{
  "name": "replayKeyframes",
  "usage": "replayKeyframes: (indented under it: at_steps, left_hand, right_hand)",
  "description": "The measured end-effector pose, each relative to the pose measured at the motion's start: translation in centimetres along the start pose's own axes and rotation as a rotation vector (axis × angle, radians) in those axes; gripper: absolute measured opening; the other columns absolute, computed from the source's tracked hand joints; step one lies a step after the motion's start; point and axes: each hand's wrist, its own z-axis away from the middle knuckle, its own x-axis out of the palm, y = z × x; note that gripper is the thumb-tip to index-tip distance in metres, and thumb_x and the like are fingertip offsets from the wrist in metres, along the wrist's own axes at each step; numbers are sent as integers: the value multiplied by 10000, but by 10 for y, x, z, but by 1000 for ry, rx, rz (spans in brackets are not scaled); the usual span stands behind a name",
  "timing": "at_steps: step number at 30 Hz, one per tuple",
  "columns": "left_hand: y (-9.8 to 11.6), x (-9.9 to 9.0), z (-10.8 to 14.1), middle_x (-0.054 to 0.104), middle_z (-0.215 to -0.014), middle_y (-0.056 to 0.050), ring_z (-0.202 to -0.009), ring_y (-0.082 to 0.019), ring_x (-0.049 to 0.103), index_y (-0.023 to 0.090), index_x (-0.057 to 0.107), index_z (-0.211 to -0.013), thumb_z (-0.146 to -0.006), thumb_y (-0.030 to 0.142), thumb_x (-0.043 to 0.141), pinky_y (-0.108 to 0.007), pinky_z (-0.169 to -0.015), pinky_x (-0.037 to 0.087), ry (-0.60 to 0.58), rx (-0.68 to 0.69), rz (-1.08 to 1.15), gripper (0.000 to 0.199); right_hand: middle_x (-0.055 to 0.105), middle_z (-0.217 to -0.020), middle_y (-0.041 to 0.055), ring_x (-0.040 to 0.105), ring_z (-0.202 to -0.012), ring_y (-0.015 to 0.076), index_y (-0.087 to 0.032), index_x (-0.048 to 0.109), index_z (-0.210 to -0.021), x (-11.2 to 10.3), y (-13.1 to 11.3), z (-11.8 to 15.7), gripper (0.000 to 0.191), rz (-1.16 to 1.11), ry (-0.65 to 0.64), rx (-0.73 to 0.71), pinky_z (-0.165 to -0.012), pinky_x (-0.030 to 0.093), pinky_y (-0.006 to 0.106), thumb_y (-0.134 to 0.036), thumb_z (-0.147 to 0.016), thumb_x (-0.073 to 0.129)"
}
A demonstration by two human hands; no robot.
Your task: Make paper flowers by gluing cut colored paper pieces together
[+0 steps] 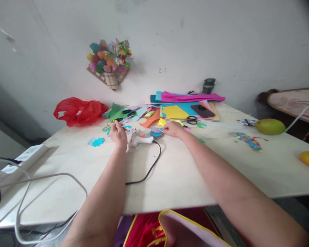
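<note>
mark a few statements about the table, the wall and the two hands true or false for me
1. The glue gun lies between the left hand and the right hand. True.
2. The right hand is beside the red bag. False: it is at a blue paper piece.
3. The bouquet lies on the table. False: it hangs on the wall.
4. The phone lies on paper. True.
5. The gun's cord is white. False: it is black.
</note>
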Motion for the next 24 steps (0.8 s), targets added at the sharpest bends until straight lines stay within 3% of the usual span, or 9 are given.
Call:
replayKeyframes:
  at_steps: [5,24]
  left_hand:
    - [5,1,3,589,-530,-14,-520,-161,570,193,592,-741,-913,449,287,-276,-583,427,32,-70,53,434]
    - [5,3,6,584,-532,-8,-585,-162,599,200,582,-716,-920,461,290,-266,-599,424,-10,-17,-7,442]
  right_hand:
    - [742,-970,9,661,-917,198,-273,762,-899,-1,0,0,249,-4,-3,10,-671,427,250,-281,-820,526]
    - [742,-966,2,651,-933,196,-291,758,-901,4,-8,0,250,31,63,34,-713,440,253,-293,-784,537]
